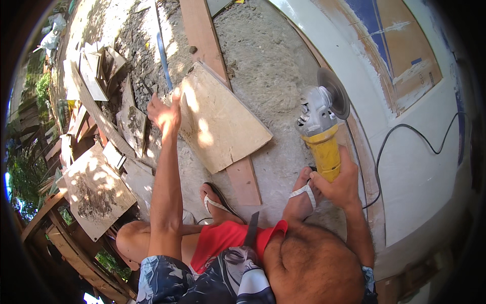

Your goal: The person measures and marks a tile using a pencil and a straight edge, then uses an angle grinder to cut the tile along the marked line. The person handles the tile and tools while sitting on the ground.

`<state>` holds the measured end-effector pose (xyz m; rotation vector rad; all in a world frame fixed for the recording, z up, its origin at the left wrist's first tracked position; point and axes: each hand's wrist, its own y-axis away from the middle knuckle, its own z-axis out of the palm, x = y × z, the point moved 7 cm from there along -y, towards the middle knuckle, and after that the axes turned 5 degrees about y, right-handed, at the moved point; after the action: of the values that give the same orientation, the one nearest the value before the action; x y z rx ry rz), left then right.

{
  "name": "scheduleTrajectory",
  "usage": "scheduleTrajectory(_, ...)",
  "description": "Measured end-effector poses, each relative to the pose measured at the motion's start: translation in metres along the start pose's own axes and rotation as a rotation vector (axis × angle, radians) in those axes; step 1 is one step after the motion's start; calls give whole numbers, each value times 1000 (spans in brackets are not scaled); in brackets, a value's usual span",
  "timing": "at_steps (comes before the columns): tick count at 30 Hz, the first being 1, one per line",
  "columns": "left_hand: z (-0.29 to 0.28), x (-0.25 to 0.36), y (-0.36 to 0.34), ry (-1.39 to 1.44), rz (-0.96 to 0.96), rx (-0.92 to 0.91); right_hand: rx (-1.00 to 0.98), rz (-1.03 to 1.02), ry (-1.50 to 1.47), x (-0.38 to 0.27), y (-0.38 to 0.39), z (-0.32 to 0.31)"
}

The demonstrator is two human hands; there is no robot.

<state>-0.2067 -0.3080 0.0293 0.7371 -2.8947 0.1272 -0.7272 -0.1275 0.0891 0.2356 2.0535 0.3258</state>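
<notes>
My right hand (342, 178) is wrapped round the yellow body of an angle grinder (324, 152). The tool has a silver gear head and a round dark disc (334, 92), which points up and away from me. A black cord (378, 175) runs off to its right. My left hand (166, 114) hovers by the left edge of a large beige tile (223, 124), thumb and fingers apart. Just past its fingertips is a thin dark stick-like piece (147, 87); whether I touch it, I cannot tell. The tile rests partly across a long brown plank (244, 182).
Broken tile pieces (98, 190) are heaped along the left, near wooden boards (76, 248). A blue strip (164, 61) lies on gravel ahead. Large white panels (412, 177) cover the right side. My sandalled feet (215, 202) stand on rough concrete close to the tile.
</notes>
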Motion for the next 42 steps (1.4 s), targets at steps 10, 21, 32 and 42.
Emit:
scheduleTrajectory(10, 51, -74, 81, 558, -524, -134, -12, 137, 147, -8, 7, 28)
scheduleTrajectory(21, 30, -31, 83, 1255, -527, -290, -91, 30, 288, -45, 5, 77)
scheduleTrajectory(32, 32, -53, 69, 946, -371, -265, -224, -143, 364, -94, -103, 157)
scheduleTrajectory(42, 34, -50, 70, 967, -388, -365, -273, -142, 354, -127, -144, 192)
